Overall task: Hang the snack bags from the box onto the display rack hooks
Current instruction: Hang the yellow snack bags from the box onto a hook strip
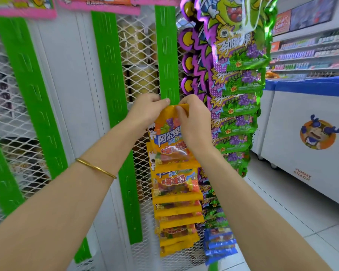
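Note:
An orange gummy snack bag [169, 139] is pressed against the lower part of a green hook strip [167, 55] on the wire-mesh rack. My left hand [147, 112] pinches the bag's top left corner and my right hand [194, 122] pinches its top right edge. Below it several more orange bags [176, 194] hang in an overlapping column on the same strip. The hook behind the bag's top is hidden by my fingers. The box is out of view.
Two other green strips [112, 79] [33, 90] hang bare to the left. A column of green and purple candy bags [241, 85] hangs to the right, with blue bags [219, 245] low down. A white chest freezer [309, 137] stands at right, store shelves [309, 53] behind it.

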Demonstrator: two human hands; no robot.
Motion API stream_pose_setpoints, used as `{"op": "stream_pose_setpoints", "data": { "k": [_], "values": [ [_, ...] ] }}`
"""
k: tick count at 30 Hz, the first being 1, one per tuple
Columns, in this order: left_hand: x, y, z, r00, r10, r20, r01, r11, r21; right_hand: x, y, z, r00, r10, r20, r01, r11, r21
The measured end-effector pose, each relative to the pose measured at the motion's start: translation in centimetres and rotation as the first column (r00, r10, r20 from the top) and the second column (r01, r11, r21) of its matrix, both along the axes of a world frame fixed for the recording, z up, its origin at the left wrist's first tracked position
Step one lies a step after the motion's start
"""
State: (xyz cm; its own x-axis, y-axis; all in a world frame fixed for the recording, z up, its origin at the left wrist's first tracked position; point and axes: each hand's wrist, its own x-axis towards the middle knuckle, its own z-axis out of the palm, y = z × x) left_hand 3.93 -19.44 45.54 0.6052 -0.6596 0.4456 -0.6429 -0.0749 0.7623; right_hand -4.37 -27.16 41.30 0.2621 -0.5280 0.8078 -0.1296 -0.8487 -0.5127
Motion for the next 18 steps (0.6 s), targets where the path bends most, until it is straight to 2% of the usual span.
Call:
{"op": "stream_pose_setpoints", "data": {
  "k": [13, 18],
  "values": [
    [0.2, 0.8, -1.1, 0.998, -0.031, -0.062, 0.031, 0.999, -0.008, -0.6, 0.0, -2.6, 0.996, 0.026, -0.087, -0.022, 0.999, 0.043],
    [0.6, 1.3, -2.6, 0.998, -0.053, 0.018, 0.053, 0.998, -0.032, -0.9, 0.3, -2.9, 0.993, 0.03, -0.113, -0.024, 0.998, 0.058]
  ]
}}
